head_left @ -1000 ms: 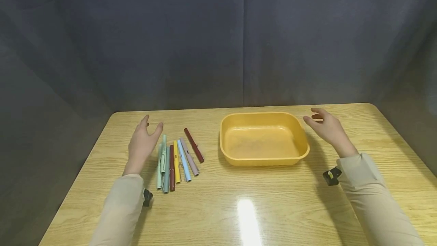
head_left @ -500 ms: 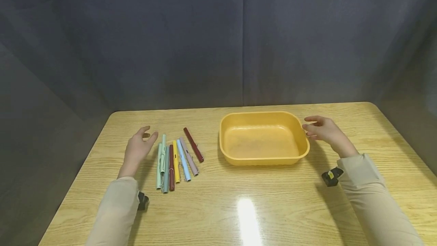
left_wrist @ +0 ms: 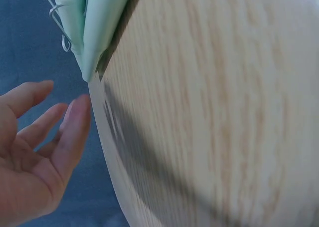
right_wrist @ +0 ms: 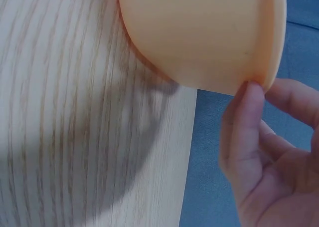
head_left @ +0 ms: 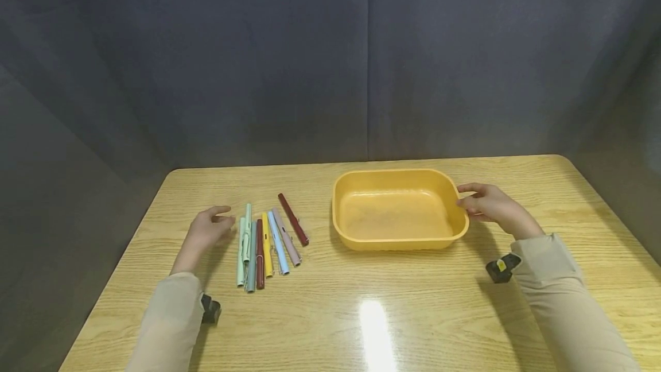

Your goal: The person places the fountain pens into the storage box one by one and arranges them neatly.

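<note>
My right hand [head_left: 493, 206] pinches the right rim of a yellow plastic basin [head_left: 400, 244]. In the right wrist view, thumb and fingers straddle the basin's lip [right_wrist: 275, 42]. Over on the left, my left hand [head_left: 203, 234] is just left of a group of capped pens, fingers loosely extended with nothing in them. Two light green pens [head_left: 240, 251] lie nearest it, one partly over its neighbours. Beside them lie a grey-blue pen [head_left: 251, 274], a dark red pen [head_left: 260, 263], a yellow pen [head_left: 267, 245], a light blue pen [head_left: 277, 243] and a mauve pen [head_left: 287, 237].
A second dark red pen [head_left: 293, 220] lies slanted, right of the others. Wooden tabletop [head_left: 320, 314] stretches between me and the basin, with a bright glare patch. A dark curtain [head_left: 310, 73] hangs behind the table and along both sides.
My right hand has come down and inward onto the basin's right rim. My left hand has lowered towards me beside the pens. Pens and basin stay where they were.
</note>
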`<state>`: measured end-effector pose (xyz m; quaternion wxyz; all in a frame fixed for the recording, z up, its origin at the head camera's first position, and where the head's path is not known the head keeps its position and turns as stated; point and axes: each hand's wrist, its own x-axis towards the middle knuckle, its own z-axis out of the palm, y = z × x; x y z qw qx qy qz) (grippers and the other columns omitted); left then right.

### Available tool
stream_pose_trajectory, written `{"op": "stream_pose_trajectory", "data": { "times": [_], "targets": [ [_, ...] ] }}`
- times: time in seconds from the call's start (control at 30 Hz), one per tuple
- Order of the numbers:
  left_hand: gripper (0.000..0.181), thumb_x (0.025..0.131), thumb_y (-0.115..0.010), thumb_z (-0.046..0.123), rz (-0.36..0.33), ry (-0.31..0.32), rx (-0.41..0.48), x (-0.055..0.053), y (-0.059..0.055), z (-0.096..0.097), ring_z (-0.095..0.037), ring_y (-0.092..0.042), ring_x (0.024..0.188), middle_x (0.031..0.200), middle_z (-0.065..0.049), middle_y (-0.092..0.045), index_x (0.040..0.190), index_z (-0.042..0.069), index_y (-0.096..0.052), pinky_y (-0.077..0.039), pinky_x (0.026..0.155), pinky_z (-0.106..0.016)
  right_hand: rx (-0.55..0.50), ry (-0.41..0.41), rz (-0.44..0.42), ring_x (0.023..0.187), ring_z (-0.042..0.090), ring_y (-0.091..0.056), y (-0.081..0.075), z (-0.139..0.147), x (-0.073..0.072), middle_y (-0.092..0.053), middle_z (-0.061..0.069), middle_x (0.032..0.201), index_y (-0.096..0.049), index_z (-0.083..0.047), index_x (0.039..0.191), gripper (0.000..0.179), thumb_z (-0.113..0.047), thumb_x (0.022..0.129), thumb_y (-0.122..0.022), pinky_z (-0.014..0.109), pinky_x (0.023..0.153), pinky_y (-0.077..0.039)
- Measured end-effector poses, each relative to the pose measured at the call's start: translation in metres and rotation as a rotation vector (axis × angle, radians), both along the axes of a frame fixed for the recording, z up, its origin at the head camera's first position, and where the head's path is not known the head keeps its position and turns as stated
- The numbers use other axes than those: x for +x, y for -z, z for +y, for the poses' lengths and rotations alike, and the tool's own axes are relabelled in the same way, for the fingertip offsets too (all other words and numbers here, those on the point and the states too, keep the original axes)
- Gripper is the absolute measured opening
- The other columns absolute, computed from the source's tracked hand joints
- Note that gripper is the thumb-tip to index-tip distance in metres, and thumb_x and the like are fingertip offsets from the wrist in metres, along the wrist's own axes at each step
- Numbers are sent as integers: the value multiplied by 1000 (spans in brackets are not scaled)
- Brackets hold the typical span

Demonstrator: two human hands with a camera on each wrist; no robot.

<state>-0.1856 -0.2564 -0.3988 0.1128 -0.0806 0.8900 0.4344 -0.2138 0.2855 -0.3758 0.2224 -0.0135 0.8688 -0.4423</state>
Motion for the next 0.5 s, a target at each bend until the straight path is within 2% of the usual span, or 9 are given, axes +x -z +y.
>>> {"op": "stream_pose_trajectory", "data": {
  "times": [0.13,0.33,0.5],
  "targets": [
    [53,96,-52,12,-37,16,34,-1,2,0,-34,-64,105,133,-35,-48,141,-10,-35,-60,85,-35,-8,4,2,76,1,-51,0,1,0,-52,-6,87,-24,12,144,62,-17,96,-50,18,77,-56],
    [57,92,-56,9,-93,51,34,-2,4,0,-27,-65,102,135,-34,-48,141,-10,-35,-61,82,-34,-15,13,0,79,4,-52,0,-2,2,-54,-2,93,-26,11,144,60,-15,96,-50,20,79,-57],
    [60,90,-59,11,-113,82,49,-1,5,1,-20,-66,97,131,-34,-49,141,-10,-35,-61,82,-33,-25,15,1,82,4,-53,1,-3,1,-56,0,98,-27,11,143,60,-16,95,-50,19,78,-57]
  ]
}}
